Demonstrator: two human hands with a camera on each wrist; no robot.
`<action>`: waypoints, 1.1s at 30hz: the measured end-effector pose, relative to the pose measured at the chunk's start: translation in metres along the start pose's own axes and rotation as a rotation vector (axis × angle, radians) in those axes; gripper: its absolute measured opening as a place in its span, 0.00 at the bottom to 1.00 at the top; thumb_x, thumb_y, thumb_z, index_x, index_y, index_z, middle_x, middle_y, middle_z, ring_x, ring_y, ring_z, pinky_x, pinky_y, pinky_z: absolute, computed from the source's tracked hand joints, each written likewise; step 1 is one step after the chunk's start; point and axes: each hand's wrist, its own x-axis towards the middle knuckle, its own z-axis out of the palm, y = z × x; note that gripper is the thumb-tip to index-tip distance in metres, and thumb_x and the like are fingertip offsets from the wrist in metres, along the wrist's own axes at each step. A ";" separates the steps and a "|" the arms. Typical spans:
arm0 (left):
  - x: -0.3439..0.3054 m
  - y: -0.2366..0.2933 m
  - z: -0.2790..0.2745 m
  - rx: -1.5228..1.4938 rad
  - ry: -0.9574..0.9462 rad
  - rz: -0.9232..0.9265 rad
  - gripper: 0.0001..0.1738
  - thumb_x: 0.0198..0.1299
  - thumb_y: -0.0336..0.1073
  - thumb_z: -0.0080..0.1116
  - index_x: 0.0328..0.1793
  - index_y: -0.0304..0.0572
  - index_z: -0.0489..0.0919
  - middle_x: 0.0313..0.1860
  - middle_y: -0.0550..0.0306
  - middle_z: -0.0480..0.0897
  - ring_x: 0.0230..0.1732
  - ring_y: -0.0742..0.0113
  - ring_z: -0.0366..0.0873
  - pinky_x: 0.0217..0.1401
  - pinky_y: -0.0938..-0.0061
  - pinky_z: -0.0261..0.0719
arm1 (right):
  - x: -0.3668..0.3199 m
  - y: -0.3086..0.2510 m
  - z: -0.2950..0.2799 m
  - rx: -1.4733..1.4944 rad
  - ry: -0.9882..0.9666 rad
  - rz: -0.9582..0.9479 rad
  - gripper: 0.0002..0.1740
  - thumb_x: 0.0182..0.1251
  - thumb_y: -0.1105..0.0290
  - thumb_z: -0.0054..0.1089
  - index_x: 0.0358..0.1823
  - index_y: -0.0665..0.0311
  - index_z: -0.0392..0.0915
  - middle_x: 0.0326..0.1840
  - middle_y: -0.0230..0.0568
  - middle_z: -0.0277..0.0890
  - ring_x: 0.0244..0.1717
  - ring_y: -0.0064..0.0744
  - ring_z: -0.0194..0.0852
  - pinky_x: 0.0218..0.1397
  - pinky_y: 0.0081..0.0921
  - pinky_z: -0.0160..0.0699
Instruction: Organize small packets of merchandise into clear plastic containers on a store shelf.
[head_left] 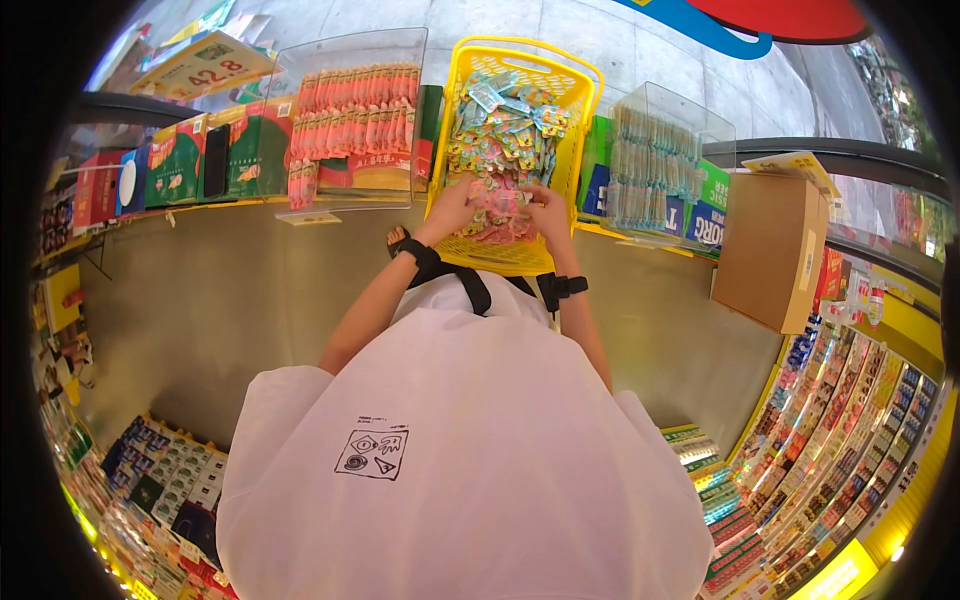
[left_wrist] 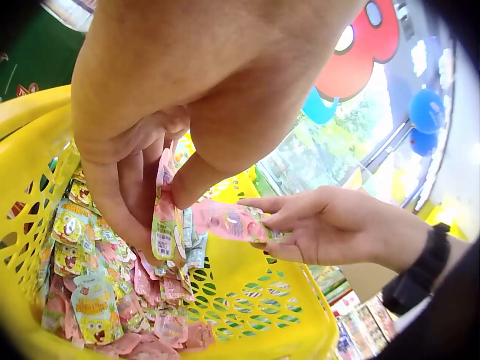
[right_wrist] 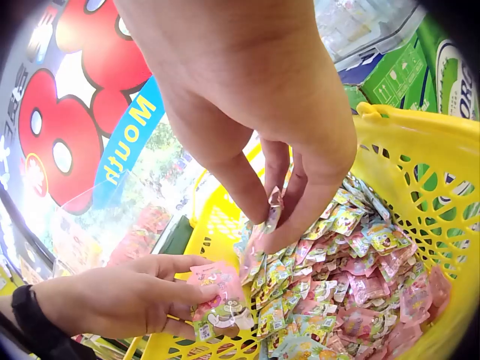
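My left hand [head_left: 455,210] and right hand [head_left: 548,212] are over the near part of a yellow basket [head_left: 588,110]. Between thumb and fingers, the left hand pinches a small pink pouch with a cartoon print [right_wrist: 221,304]. The right hand grips another pink pouch [left_wrist: 232,221] by one end, and its other end reaches toward the left hand. Beneath them, a heap of small pouches [head_left: 505,135] fills much of the basket. Yellow-green and blue pouches lie at the far side; pink ones [head_left: 490,232] show nearer me.
Left of the basket stands a clear bin of pink packets [head_left: 355,110]. A clear bin of pale blue packets [head_left: 650,165] is at the right, beside a cardboard box [head_left: 770,245]. Curved shelves of goods [head_left: 835,430] line the lower right.
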 end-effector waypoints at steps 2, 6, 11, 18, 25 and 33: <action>-0.005 0.002 -0.001 -0.039 0.012 0.022 0.23 0.67 0.35 0.61 0.66 0.37 0.72 0.39 0.30 0.85 0.41 0.30 0.84 0.43 0.44 0.79 | -0.007 -0.015 0.000 0.169 -0.006 0.146 0.27 0.61 0.84 0.66 0.64 0.69 0.77 0.43 0.36 0.79 0.38 0.24 0.80 0.44 0.28 0.92; 0.000 0.001 0.004 -0.084 0.050 0.006 0.18 0.71 0.36 0.57 0.62 0.38 0.72 0.37 0.30 0.84 0.40 0.30 0.83 0.42 0.44 0.78 | -0.008 -0.014 0.003 0.175 0.048 0.079 0.20 0.64 0.81 0.68 0.58 0.72 0.77 0.42 0.37 0.81 0.39 0.24 0.81 0.44 0.27 0.91; -0.006 0.017 0.002 -0.218 0.199 0.132 0.12 0.78 0.38 0.50 0.56 0.37 0.71 0.38 0.31 0.83 0.41 0.31 0.83 0.41 0.47 0.77 | -0.009 -0.007 0.007 0.132 0.007 0.051 0.15 0.67 0.77 0.71 0.52 0.67 0.78 0.40 0.35 0.82 0.42 0.25 0.84 0.42 0.25 0.88; -0.013 0.025 -0.002 -0.292 0.158 0.104 0.23 0.71 0.48 0.64 0.57 0.36 0.73 0.40 0.37 0.85 0.41 0.41 0.85 0.43 0.56 0.80 | -0.015 -0.005 0.015 0.164 0.035 0.088 0.16 0.65 0.74 0.74 0.50 0.67 0.79 0.38 0.36 0.84 0.38 0.23 0.84 0.36 0.22 0.83; -0.009 0.008 0.009 -0.307 0.067 0.049 0.29 0.69 0.49 0.68 0.66 0.38 0.74 0.45 0.51 0.86 0.39 0.70 0.86 0.38 0.69 0.88 | -0.001 0.022 0.019 -0.106 0.068 -0.020 0.18 0.63 0.67 0.79 0.47 0.68 0.80 0.36 0.38 0.85 0.31 0.23 0.83 0.32 0.20 0.79; -0.009 0.012 0.009 -0.288 0.081 0.058 0.25 0.71 0.48 0.66 0.62 0.38 0.74 0.39 0.51 0.85 0.34 0.71 0.85 0.33 0.69 0.86 | -0.003 0.017 0.021 -0.111 0.014 -0.069 0.21 0.62 0.64 0.80 0.49 0.67 0.81 0.35 0.35 0.84 0.30 0.23 0.81 0.35 0.23 0.81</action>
